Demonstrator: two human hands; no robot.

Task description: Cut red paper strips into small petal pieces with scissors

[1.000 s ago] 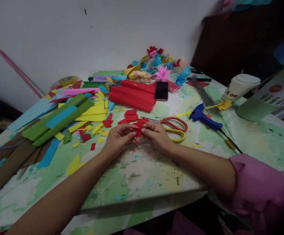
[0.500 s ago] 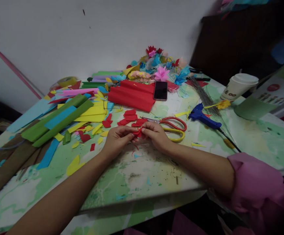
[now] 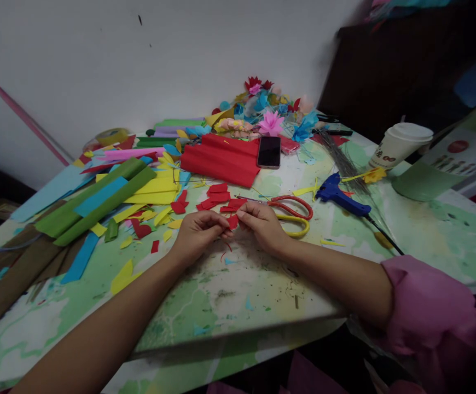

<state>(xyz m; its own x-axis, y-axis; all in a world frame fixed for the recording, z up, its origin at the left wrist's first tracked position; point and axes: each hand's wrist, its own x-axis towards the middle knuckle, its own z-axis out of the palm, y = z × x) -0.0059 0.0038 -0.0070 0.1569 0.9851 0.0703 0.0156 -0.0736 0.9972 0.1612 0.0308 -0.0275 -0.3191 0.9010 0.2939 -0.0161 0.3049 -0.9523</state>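
Between my two hands is a small piece of red crepe paper (image 3: 232, 221), pinched at its edges. My left hand (image 3: 200, 232) grips its left side between thumb and forefinger. On the other side my right hand (image 3: 261, 224) pinches it with the fingertips curled in. Just behind them lie several cut red paper pieces (image 3: 218, 190). Scissors (image 3: 293, 224) with one red and one yellow handle loop rest beside my right hand, their blades partly hidden by it. Yellow paper petals (image 3: 163, 215) are scattered left of my left hand.
A blue glue gun (image 3: 342, 197) lies to the right, near thin wires (image 3: 340, 158) and a lidded paper cup (image 3: 402, 145). A phone (image 3: 269, 151) sits by a folded red sheet (image 3: 221, 158). Paper flowers (image 3: 271, 123) pile up behind; green rolls (image 3: 104, 202) lie left.
The fingertips have drawn slightly apart, and more of the small red paper piece shows between them. The things on the table have stayed where they were.
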